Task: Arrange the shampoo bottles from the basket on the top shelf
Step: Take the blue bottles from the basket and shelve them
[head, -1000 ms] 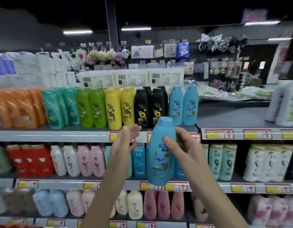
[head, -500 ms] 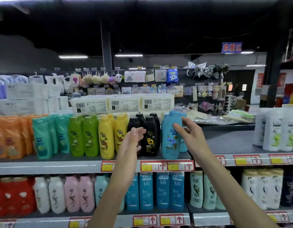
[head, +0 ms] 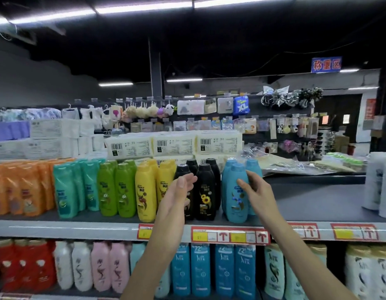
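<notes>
A blue shampoo bottle (head: 236, 200) stands upright at the front of the top shelf (head: 79, 229), in front of two other blue bottles and right of the black bottles (head: 206, 191). My right hand (head: 256, 192) wraps its upper part, with the thumb on the front and the fingers behind. My left hand (head: 177, 195) hovers open, holding nothing, in front of the black bottles, left of the blue one. The basket is out of view.
Left along the top shelf run yellow (head: 145, 191), green (head: 116, 189), teal (head: 66, 189) and orange (head: 25, 189) bottles. Right of the blue bottles the shelf is bare up to white bottles (head: 380, 185). White packs (head: 174, 145) lie behind. Lower shelves hold more bottles.
My right hand lifted the blue bottle from chest height and set it on the top shelf in front of the other blue ones. The view tilted upward. The left hand stayed open alongside.
</notes>
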Action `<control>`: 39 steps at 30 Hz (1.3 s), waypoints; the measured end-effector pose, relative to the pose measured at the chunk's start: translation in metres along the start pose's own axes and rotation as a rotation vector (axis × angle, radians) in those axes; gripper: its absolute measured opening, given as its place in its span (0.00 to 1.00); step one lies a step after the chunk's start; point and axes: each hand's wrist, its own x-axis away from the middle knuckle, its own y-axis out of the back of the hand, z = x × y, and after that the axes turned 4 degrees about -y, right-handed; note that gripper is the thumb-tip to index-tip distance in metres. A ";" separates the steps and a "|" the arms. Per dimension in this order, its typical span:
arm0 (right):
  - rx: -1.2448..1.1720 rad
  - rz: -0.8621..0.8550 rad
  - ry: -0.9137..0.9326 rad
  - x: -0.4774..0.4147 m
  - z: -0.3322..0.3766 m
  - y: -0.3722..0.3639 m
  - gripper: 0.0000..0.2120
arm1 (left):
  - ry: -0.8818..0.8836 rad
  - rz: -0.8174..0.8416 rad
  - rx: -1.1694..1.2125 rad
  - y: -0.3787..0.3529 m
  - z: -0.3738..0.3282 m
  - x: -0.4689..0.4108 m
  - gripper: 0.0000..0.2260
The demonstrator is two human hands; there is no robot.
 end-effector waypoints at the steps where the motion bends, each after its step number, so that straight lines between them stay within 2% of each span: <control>1: 0.006 -0.003 -0.005 -0.001 -0.001 0.000 0.12 | 0.001 -0.001 0.001 -0.002 0.000 0.000 0.22; 6: 0.061 -0.017 -0.038 -0.001 -0.003 0.000 0.13 | -0.001 0.016 0.004 -0.009 -0.003 0.002 0.27; 12: 0.252 -0.131 0.030 0.013 0.015 0.007 0.21 | 0.000 0.016 0.013 -0.010 -0.005 0.006 0.22; 15: 0.201 -0.163 0.091 0.033 0.036 0.014 0.22 | 0.001 -0.001 0.024 -0.007 -0.006 0.011 0.23; 22: 0.051 -0.001 0.064 0.088 0.071 0.008 0.24 | 0.069 -0.044 0.027 0.013 -0.008 0.027 0.33; 30: -0.112 0.134 -0.062 0.160 0.090 -0.031 0.29 | 0.123 -0.111 0.001 0.055 -0.006 0.064 0.26; 36: -0.150 0.238 -0.162 0.220 0.082 -0.054 0.30 | 0.193 -0.076 -0.028 0.086 0.017 0.110 0.32; 39: -0.156 0.284 -0.213 0.243 0.073 -0.061 0.30 | 0.262 -0.118 -0.031 0.099 0.030 0.136 0.29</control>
